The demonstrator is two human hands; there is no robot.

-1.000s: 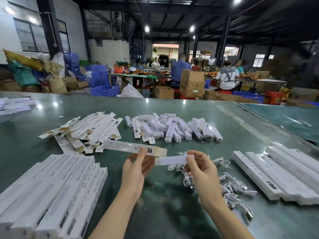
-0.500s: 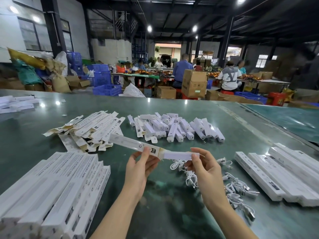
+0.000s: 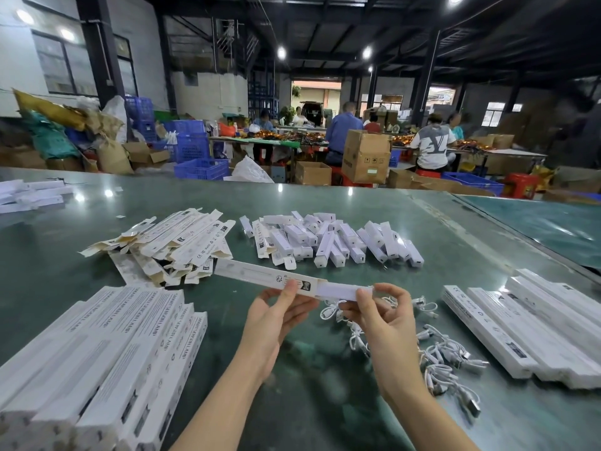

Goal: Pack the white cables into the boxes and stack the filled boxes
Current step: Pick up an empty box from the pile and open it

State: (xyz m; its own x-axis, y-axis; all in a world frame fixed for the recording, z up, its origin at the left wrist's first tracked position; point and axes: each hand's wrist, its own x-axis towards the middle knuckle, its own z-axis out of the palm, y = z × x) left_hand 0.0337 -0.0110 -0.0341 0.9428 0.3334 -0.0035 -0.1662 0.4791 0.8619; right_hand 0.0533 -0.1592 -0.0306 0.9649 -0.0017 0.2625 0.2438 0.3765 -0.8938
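Note:
My left hand (image 3: 276,315) pinches the near end of a long white box (image 3: 260,276) held above the green table. My right hand (image 3: 382,315) pinches a small white insert (image 3: 341,291) whose left end sits inside the box's open mouth. Loose white cables (image 3: 442,356) lie coiled on the table under and to the right of my right hand. A stack of filled boxes (image 3: 97,362) fills the near left.
Flat unfolded boxes (image 3: 175,245) lie in a heap at mid left. Several small white inserts (image 3: 328,239) are piled in the middle. More long white boxes (image 3: 527,323) lie at the right. People work at tables beyond the green table's (image 3: 325,402) far edge.
My hands came together: the insert, at first apart from the box, now has its end pushed into the box's open end. Both hands rose slightly.

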